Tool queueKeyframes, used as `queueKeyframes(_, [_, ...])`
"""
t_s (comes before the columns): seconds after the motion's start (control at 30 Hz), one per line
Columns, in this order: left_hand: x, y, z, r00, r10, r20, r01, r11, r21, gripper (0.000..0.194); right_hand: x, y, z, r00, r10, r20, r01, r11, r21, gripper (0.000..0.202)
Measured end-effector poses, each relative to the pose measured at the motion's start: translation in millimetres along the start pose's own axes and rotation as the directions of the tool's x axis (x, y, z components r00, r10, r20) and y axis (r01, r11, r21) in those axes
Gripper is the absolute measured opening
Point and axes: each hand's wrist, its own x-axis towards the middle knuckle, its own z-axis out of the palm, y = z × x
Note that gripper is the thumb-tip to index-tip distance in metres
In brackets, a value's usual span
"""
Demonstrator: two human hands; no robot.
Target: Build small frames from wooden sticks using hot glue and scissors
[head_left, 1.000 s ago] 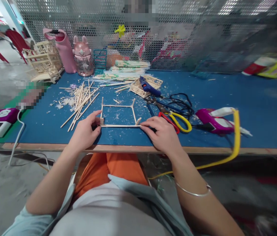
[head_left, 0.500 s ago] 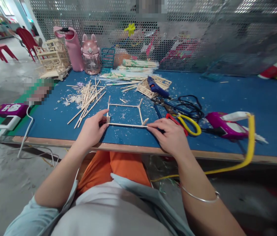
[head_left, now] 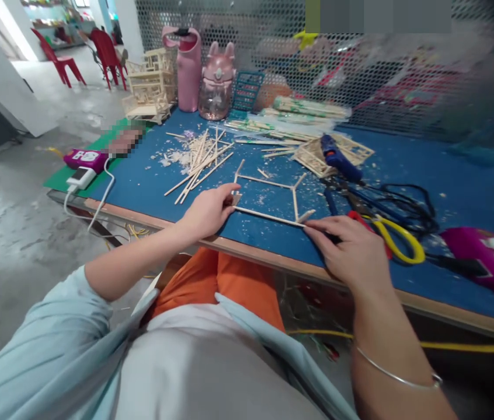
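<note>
A rectangular frame of thin wooden sticks (head_left: 268, 216) lies on the blue table mat, with short sticks rising at its corners. My left hand (head_left: 212, 209) pinches the frame's near left corner between thumb and fingers. At the near right end of the frame, my right hand (head_left: 352, 245) is closed on the tip of the front stick. Loose sticks (head_left: 203, 166) are piled beyond my left hand, beside pale scraps. Yellow and red-handled scissors (head_left: 404, 242) lie just past my right hand.
A blue glue gun (head_left: 338, 160) rests on a flat stick lattice (head_left: 363, 149). Behind stand a pink bottle (head_left: 188, 76), a bunny-eared bottle (head_left: 216, 84) and a stick model (head_left: 153, 87). Purple power strips (head_left: 83, 157) lie at both sides. A perforated metal panel backs the table.
The view has swung left, so the table contents appear further right. Both hands keep their grip on the stick frame, which shows no clear movement on the mat.
</note>
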Motion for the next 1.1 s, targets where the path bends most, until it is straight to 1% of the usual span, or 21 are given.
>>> queueKeyframes(0.17, [0.2, -0.1, -0.6, 1.000, 0.013, -0.006, -0.013, 1.000, -0.021, 0.045, 1.2, 1.0, 1.9, 1.000, -0.007, -0.016, 0.007, 1.000, -0.016, 0.019])
queueKeyframes(0.3, [-2.0, 2.1, -1.2, 0.999, -0.021, -0.025, 0.020, 0.999, -0.036, 0.044, 1.3, -4.2, 0.2, 0.998, 0.056, 0.035, -0.053, 0.997, -0.062, 0.020])
queueKeyframes(0.4, [-2.7, 2.0, -1.1, 0.999, -0.030, -0.024, 0.030, 1.000, -0.008, 0.043, 1.3, -8.4, -0.9, 0.991, 0.107, 0.077, -0.101, 0.991, -0.084, 0.019])
queueKeyframes(0.5, [-2.5, 2.1, -1.2, 0.999, -0.037, -0.021, 0.037, 0.999, 0.007, 0.044, 1.7, -11.4, -1.9, 0.986, 0.136, 0.093, -0.126, 0.986, -0.106, 0.018])
queueKeyframes(0.63, [-2.7, 4.0, -2.1, 0.999, -0.045, -0.015, 0.045, 0.999, 0.024, 0.046, 3.3, -15.4, -4.0, 0.984, 0.120, 0.135, -0.107, 0.989, -0.099, 0.017])
queueKeyframes(0.77, [-2.7, 4.0, -1.1, 0.998, -0.051, -0.025, 0.052, 0.998, 0.043, 0.048, 5.4, -17.3, -4.8, 0.978, 0.116, 0.171, -0.111, 0.993, -0.040, 0.015])
queueKeyframes(0.87, [-1.8, 0.4, 0.9, 0.999, -0.035, -0.021, 0.036, 0.999, 0.041, 0.048, 5.9, -15.0, -4.0, 0.978, 0.107, 0.181, -0.107, 0.994, -0.011, 0.016])
queueKeyframes(0.93, [-2.3, -2.3, 1.3, 1.000, -0.004, -0.017, 0.004, 1.000, 0.024, 0.051, 4.9, -12.8, -3.9, 0.981, 0.090, 0.171, -0.091, 0.996, 0.001, 0.018])
queueKeyframes(0.97, [-3.5, -2.5, 0.8, 0.999, 0.026, -0.036, -0.026, 1.000, 0.014, 0.053, 4.0, -12.3, -4.4, 0.984, 0.076, 0.159, -0.078, 0.997, 0.007, 0.018])
queueKeyframes(1.0, [-5.5, -1.4, -0.2, 0.994, 0.061, -0.093, -0.061, 0.998, 0.010, 0.055, 2.7, -12.7, -5.4, 0.988, 0.061, 0.139, -0.063, 0.998, 0.010, 0.019])
queueKeyframes(1.03, [-8.5, 1.5, -1.5, 0.976, 0.102, -0.191, -0.100, 0.995, 0.021, 0.055, 1.2, -14.2, -6.8, 0.993, 0.045, 0.113, -0.046, 0.999, 0.010, 0.019])
queueKeyframes(1.07, [-12.4, 6.4, -3.0, 0.940, 0.155, -0.304, -0.147, 0.988, 0.050, 0.053, -0.5, -17.1, -8.6, 0.996, 0.026, 0.088, -0.026, 1.000, 0.003, 0.019])
queueKeyframes(1.1, [-16.9, 13.3, -4.3, 0.885, 0.212, -0.414, -0.188, 0.977, 0.097, 0.047, -2.2, -21.3, -10.7, 0.998, 0.003, 0.066, -0.003, 1.000, -0.009, 0.019])
